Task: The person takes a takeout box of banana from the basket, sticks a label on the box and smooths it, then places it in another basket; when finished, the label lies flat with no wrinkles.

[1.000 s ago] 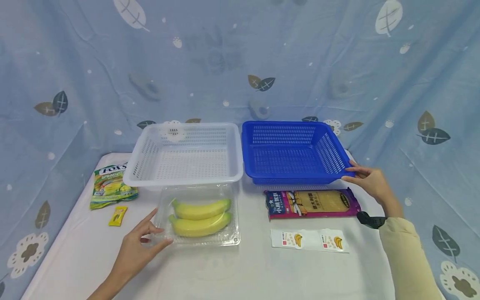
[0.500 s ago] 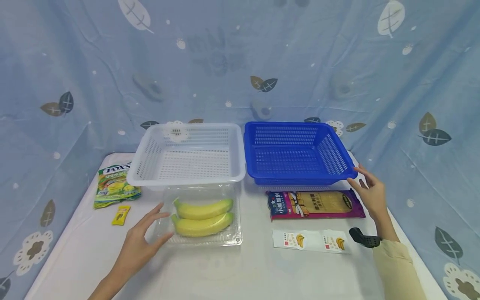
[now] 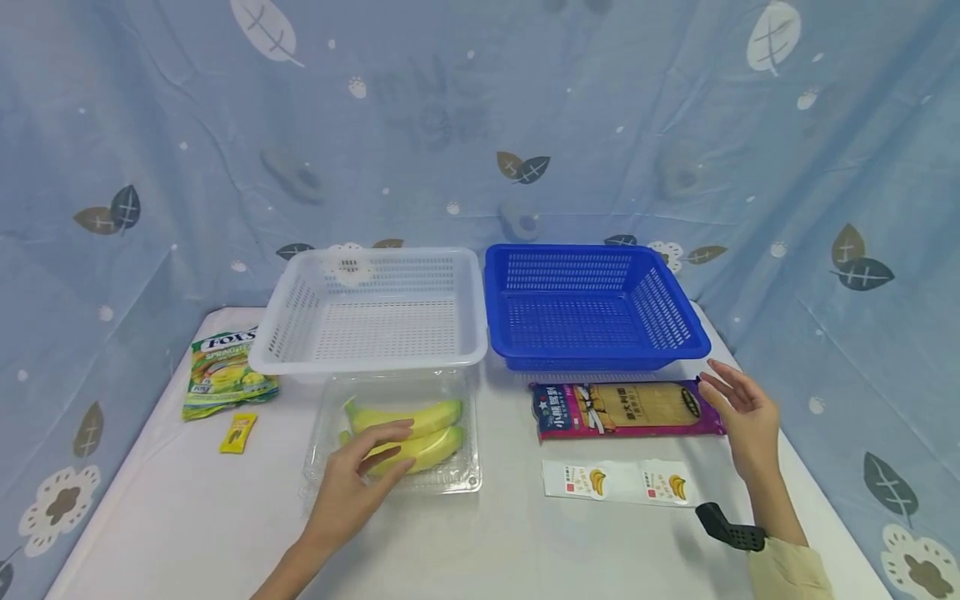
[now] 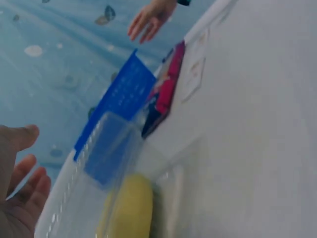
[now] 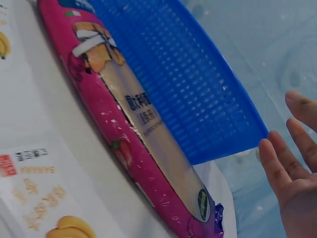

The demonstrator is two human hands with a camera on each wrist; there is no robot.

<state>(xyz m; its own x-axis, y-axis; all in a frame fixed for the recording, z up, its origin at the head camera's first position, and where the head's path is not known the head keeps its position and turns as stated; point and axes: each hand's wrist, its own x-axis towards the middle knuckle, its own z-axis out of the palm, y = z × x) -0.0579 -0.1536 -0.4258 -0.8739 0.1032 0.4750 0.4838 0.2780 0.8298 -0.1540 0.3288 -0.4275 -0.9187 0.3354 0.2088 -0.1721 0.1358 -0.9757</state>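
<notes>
Two bananas (image 3: 420, 450) lie in a clear plastic box (image 3: 450, 482) in front of the white basket (image 3: 367, 367). My left hand (image 3: 356, 483) hovers over the box's left part, fingers loosely bent with nothing between them; whether it touches the box I cannot tell. My right hand (image 3: 750, 425) is beside the right end of the pasta packet (image 3: 637, 408), below the blue basket's (image 3: 600, 363) near right corner, holding nothing. In the right wrist view the fingers of the right hand (image 5: 292, 173) are spread near the blue basket (image 5: 198, 99).
A green candy bag (image 3: 225, 379) and a small yellow packet (image 3: 238, 433) lie at the left. A label strip with banana pictures (image 3: 622, 482) lies in front of the pasta packet. A patterned blue cloth (image 3: 420, 125) hangs behind the table.
My right hand has let go of the blue basket's corner and drawn back toward the pasta packet's end. My left hand has moved right, from the box's left edge to over the bananas.
</notes>
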